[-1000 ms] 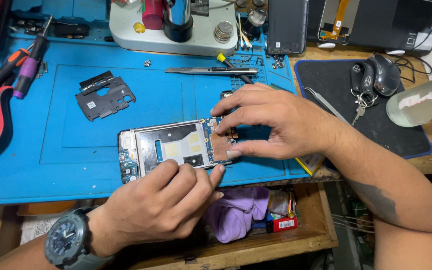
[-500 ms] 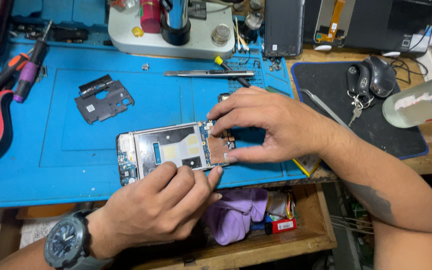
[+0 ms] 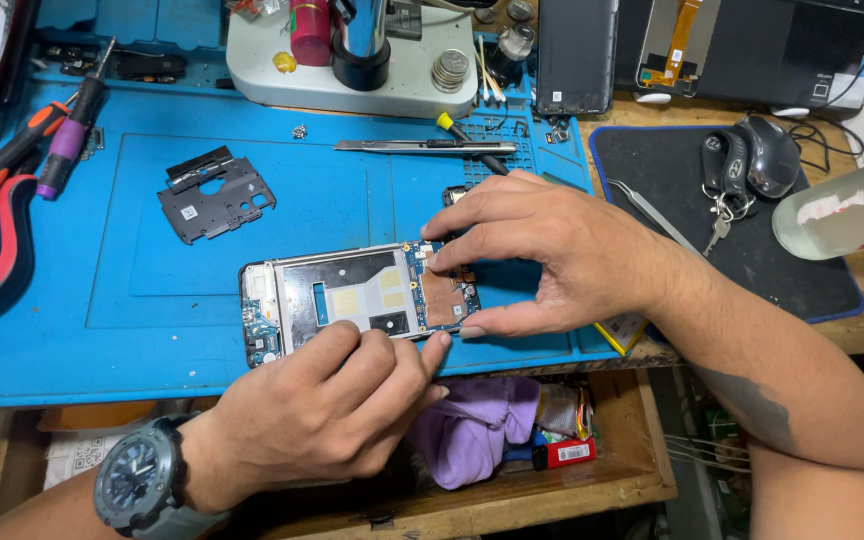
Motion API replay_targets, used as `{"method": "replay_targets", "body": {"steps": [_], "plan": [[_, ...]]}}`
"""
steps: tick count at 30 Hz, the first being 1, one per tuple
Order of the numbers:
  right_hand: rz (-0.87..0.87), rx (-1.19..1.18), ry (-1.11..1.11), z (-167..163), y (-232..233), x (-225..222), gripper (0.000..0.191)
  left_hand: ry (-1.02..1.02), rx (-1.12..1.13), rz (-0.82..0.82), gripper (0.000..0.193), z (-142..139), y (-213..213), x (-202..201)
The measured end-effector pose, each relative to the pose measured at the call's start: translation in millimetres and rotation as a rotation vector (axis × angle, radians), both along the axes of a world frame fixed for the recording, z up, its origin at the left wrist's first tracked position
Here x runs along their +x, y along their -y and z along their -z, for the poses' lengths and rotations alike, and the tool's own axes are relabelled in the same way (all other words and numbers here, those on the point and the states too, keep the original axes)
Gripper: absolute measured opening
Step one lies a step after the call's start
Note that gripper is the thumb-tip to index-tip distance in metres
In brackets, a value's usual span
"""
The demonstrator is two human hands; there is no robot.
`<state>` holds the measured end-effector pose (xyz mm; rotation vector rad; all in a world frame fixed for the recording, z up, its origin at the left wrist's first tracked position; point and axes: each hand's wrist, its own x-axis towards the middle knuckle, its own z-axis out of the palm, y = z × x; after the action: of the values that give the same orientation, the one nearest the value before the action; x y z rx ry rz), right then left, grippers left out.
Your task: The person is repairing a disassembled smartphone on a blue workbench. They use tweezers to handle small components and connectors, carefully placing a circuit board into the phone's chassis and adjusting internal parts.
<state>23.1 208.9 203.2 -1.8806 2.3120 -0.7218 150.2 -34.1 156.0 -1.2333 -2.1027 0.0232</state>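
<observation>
While the opened phone (image 3: 352,300) lies flat on the blue mat (image 3: 132,320) of the bench, both hands close on it from two sides. There is one phone, its back off and its circuit board bare at the right end. The right hand (image 3: 562,250) arches over that end in a wide grip: the forefinger tip presses the board near the phone's upper edge and the thumb lies along its lower right corner, with the other fingers lifted. The left hand (image 3: 327,410), one grey watch (image 3: 142,480) on its wrist, sits just below the phone in a narrow, curled grip; its fingertips touch the phone's lower edge. What they pinch, if anything, cannot be told. Up and left of the phone lies one black cover plate (image 3: 217,195), apart from both hands. One pair of tweezers (image 3: 412,146) lies above the phone.
</observation>
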Motion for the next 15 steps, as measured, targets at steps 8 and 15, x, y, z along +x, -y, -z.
{"method": "replay_targets", "body": {"steps": [8,15], "plan": [[0.002,-0.003,0.007,1.5,-0.6,0.5,0.051,0.002,0.009,0.005,0.038,0.6,0.3,0.1],[-0.005,0.001,0.014,0.3,-0.3,-0.5,0.05,0.002,0.017,0.007,0.038,0.5,-0.2,0.0]]}}
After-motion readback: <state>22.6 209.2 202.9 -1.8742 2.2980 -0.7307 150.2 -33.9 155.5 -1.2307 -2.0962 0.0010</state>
